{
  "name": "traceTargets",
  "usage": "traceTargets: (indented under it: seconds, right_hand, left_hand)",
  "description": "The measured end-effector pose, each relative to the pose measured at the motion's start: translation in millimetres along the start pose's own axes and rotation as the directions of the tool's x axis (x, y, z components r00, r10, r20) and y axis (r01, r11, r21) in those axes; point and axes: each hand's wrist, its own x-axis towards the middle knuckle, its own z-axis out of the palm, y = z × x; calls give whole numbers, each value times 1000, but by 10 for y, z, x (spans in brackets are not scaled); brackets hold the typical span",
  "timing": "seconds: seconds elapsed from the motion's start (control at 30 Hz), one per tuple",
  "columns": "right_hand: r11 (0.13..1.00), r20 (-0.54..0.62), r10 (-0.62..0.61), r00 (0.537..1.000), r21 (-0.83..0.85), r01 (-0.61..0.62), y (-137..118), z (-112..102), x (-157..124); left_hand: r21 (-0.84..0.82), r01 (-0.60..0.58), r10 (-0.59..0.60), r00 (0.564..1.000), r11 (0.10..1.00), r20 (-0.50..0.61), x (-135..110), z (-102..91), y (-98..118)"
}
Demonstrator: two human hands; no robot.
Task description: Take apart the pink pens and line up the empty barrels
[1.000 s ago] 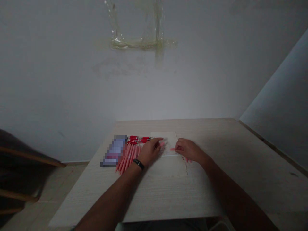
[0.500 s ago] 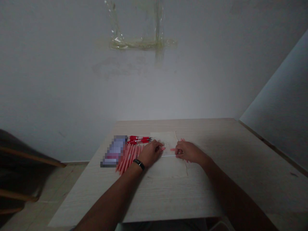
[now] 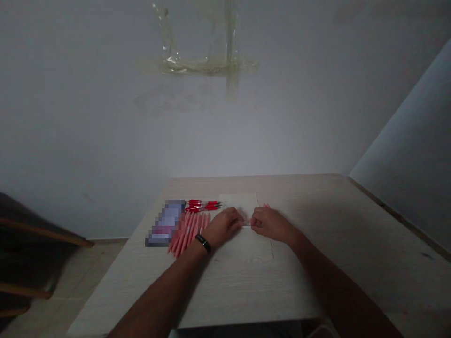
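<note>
My left hand (image 3: 225, 226), a black band on its wrist, is closed in a pinch over the sheet of paper (image 3: 243, 249). What it pinches is mostly hidden by the fingers now; a pink pen part showed there earlier. Facing it, my right hand (image 3: 269, 224) is closed on a pink pen part (image 3: 250, 219), whose end just shows at the fingertips. The fingertips of both hands nearly meet. Beneath them a thin white stick (image 3: 246, 226) is partly visible. More pink pieces (image 3: 267, 205) peek out behind my right hand.
Left of my left hand lies a row of pink pens (image 3: 186, 234). Several red pens (image 3: 202, 205) with dark tips lie behind them. A blurred-out phone-like rectangle (image 3: 165, 223) is at the table's left side. The wooden table (image 3: 225, 295) stands against a wall.
Both hands have come closer together, my right hand moving left and my left slightly right. The gap between the two pink parts has closed up.
</note>
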Motion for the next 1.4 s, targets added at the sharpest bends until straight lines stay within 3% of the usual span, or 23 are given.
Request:
traceTargets:
  seconds: [0.13,0.3,0.47,0.63,0.83,0.97,1.07,1.2,1.4]
  right_hand:
    - [1000,-58,-24,998,-6,24,-69,6,19]
    - [1000,-98,6,995,-19,-8,21,-80,4]
    - [990,64,134,989,26,-136,175,-105,-34]
    - [985,149,166,975,14,-169,200,-27,-25]
    - [980,111,169,979,-120,-156,145,0,6]
    - [990,41,72,997,-128,-66,116,-35,-1]
    - [997,17,76,997,-1,-76,113,-60,-32]
    - [934,109,204,973,277,-226,117,-67,-72]
    - [919,85,194,977,333,-212,114,-44,-44]
  left_hand:
    - [21,17,-19,998,1000,58,-13,16,14]
    - [59,131,-131,991,990,1,-29,-17,10]
    - [99,232,-227,972,968,-57,-28,-58,26]
    - [103,226,-221,974,969,-53,-25,-72,55]
    - [91,216,-214,976,972,-27,-30,-73,72]
    - [91,204,-203,979,975,-19,-31,-71,62]
    - [93,203,-203,979,975,-12,-31,-73,57]
    - [100,206,-207,978,973,-4,-32,-80,62]
    - [86,206,-207,978,975,4,-32,-78,82]
